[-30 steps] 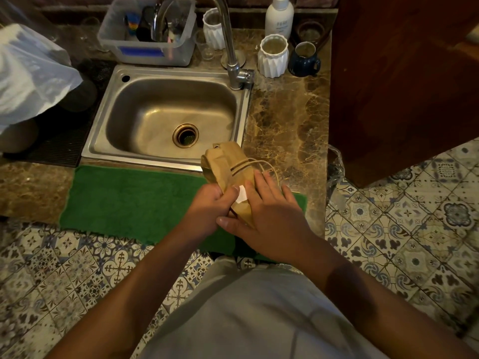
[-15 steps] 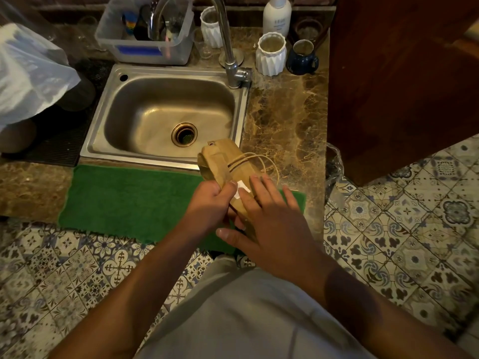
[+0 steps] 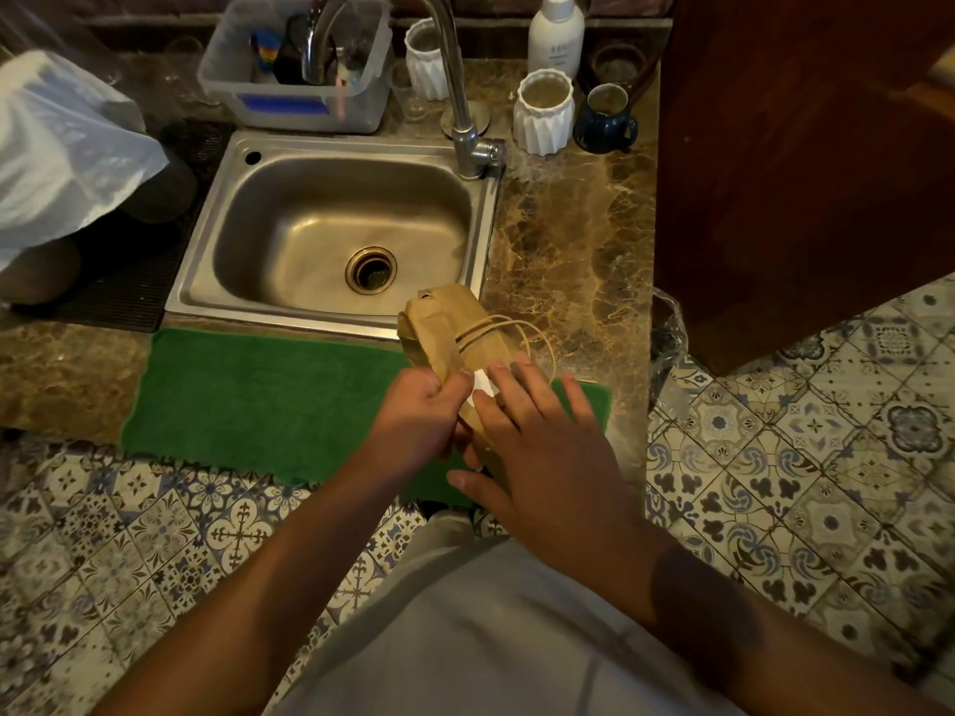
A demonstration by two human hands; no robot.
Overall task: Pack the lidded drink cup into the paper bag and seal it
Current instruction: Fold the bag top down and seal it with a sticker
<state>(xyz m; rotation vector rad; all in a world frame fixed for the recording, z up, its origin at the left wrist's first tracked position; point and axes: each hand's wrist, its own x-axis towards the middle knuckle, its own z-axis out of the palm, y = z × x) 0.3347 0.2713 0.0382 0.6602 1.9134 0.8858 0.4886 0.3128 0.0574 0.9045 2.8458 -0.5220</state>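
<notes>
Bag (image 3: 455, 333) runs toward the sink, left hand (image 3: 418, 421) pinching it, right hand (image 3: 542, 447) flat on top (fingers spread).

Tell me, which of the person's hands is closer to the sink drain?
Left. The left hand grips the paper bag just below and a little right of the sink drain; the right hand lies open on the bag, further right and lower.

Both forearms are bare, with no sleeves in view. The left hand (image 3: 418, 421) and right hand (image 3: 542, 457) wear no gloves. A plain light grey garment (image 3: 491, 638) covers the torso.
</notes>
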